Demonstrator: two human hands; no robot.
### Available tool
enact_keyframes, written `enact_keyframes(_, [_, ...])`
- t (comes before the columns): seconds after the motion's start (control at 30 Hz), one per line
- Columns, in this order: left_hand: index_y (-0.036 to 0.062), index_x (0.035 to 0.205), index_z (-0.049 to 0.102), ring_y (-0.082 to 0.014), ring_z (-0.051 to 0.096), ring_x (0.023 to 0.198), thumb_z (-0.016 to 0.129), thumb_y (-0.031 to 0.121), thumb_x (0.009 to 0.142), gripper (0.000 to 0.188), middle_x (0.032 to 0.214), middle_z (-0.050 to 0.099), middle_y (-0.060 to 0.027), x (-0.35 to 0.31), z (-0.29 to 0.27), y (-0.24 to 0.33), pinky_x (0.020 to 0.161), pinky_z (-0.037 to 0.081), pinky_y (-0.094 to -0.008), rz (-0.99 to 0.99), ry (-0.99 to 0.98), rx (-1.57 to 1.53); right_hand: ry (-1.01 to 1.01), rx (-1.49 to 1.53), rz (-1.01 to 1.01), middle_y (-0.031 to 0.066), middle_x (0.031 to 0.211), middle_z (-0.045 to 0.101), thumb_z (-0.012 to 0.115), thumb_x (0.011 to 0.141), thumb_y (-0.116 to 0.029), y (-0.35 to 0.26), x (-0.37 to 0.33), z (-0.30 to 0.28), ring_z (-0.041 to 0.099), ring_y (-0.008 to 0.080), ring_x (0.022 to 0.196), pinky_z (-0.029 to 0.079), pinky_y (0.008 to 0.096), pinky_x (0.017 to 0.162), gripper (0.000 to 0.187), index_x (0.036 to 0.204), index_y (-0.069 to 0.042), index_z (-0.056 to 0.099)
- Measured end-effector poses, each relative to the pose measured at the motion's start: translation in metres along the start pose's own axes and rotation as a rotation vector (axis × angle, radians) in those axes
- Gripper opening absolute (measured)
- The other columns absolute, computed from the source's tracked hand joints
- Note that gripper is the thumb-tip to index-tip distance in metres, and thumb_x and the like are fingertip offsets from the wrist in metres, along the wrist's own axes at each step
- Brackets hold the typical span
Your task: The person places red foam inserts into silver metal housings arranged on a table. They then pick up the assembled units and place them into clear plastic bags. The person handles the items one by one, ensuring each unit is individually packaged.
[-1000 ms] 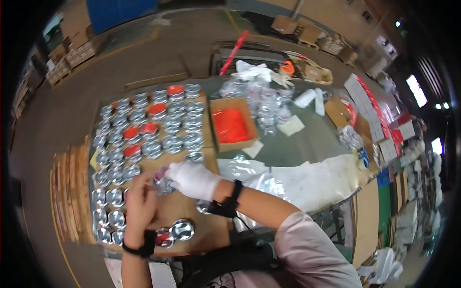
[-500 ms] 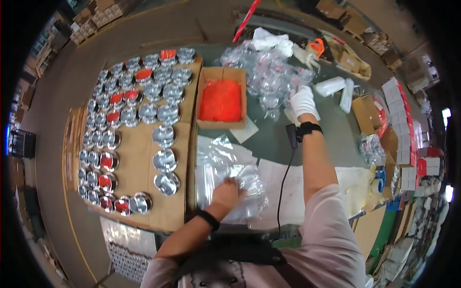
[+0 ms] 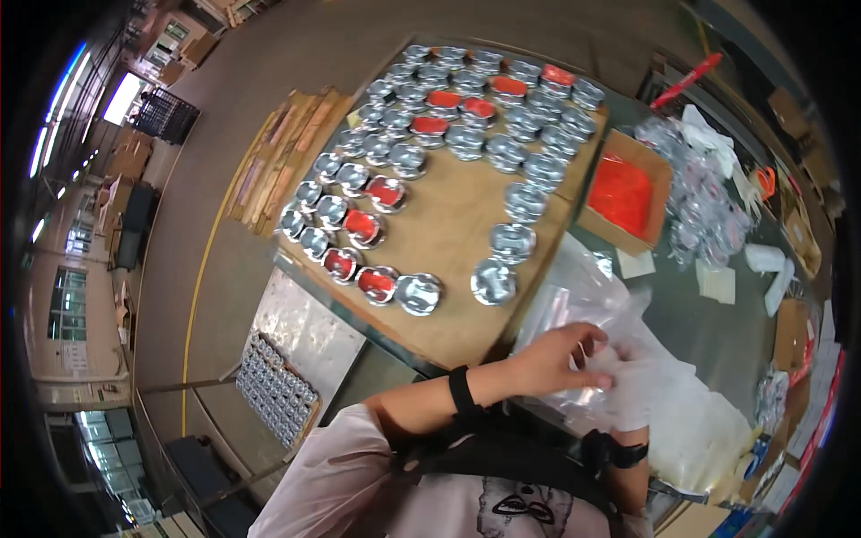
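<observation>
My bare left hand is over the clear plastic bags at the table's near edge. Its thumb and fingers are apart, and nothing is plainly gripped between them. Close beside it is my right hand in a white glove, smeared by motion. Its fingers do not show clearly, nor whether it holds anything. To the left, silver metal pistons stand in rows on a brown cardboard sheet. Several are topped with red pieces.
Beyond my hands stands a cardboard box of red plastic. Clear-wrapped items are heaped to its right, near orange-handled scissors. More pistons sit on a lower surface at the lower left. Wooden pallets lie beyond the table.
My right hand has come back from the heap of clear-wrapped items to beside my left hand. The left hand's fingers have spread. The view has swung left.
</observation>
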State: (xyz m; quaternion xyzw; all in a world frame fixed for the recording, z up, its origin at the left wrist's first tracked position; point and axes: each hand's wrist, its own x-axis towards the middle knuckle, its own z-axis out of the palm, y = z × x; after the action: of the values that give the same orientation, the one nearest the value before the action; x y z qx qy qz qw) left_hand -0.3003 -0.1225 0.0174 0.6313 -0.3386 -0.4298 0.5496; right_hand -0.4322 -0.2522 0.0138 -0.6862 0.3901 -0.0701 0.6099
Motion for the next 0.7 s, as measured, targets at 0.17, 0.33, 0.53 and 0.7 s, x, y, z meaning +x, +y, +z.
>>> enact_keyframes(0.17, [0.0006, 0.112, 0.060, -0.0138, 0.065, 0.082, 0.064, 0.007, 0.092, 0.021, 0.095, 0.066, -0.0040, -0.114, -0.138, -0.006, 0.072, 0.053, -0.0280, -0.107, 0.265, -0.366, -0.280, 0.282, -0.385, -0.0006, 0.064, 0.055, 0.067, 0.091, -0.037, -0.050, -0.012, 0.121, 0.052, 0.0076, 0.061, 0.042, 0.0251, 0.055, 0.040, 0.074, -0.002, 0.059])
enact_keyframes(0.33, [0.0070, 0.098, 0.058, -0.0116, 0.055, 0.076, 0.058, 0.021, 0.089, 0.017, 0.088, 0.057, -0.0004, -0.267, -0.284, 0.001, 0.066, 0.046, -0.0259, -0.027, 1.037, -0.361, -0.205, -0.676, -0.656, 0.0135, 0.099, 0.060, 0.075, 0.077, -0.027, -0.076, 0.005, 0.244, 0.065, 0.0269, 0.079, 0.052, 0.0376, 0.066, 0.036, 0.102, -0.005, 0.061])
enact_keyframes(0.53, [0.0082, 0.091, 0.047, -0.0029, 0.035, 0.053, 0.043, 0.017, 0.100, 0.013, 0.068, 0.041, 0.0049, -0.332, -0.348, -0.003, 0.044, 0.026, -0.0194, 0.179, 1.268, -0.111, -0.061, -1.104, -0.542, 0.0151, 0.103, 0.060, 0.078, 0.073, -0.027, -0.077, 0.039, 0.277, 0.065, 0.0308, 0.084, 0.055, 0.0397, 0.071, 0.040, 0.102, -0.006, 0.060])
enact_keyframes(0.7, [0.0034, 0.119, 0.053, 0.0008, 0.034, 0.053, 0.051, 0.018, 0.101, 0.023, 0.068, 0.043, 0.0084, -0.286, -0.342, 0.007, 0.046, 0.023, -0.0168, 0.130, 1.127, 0.042, 0.164, -1.141, -0.474, 0.0149, 0.095, 0.060, 0.074, 0.076, -0.033, -0.109, 0.123, 0.283, 0.065, 0.0321, 0.083, 0.055, 0.0412, 0.071, 0.036, 0.096, -0.006, 0.062])
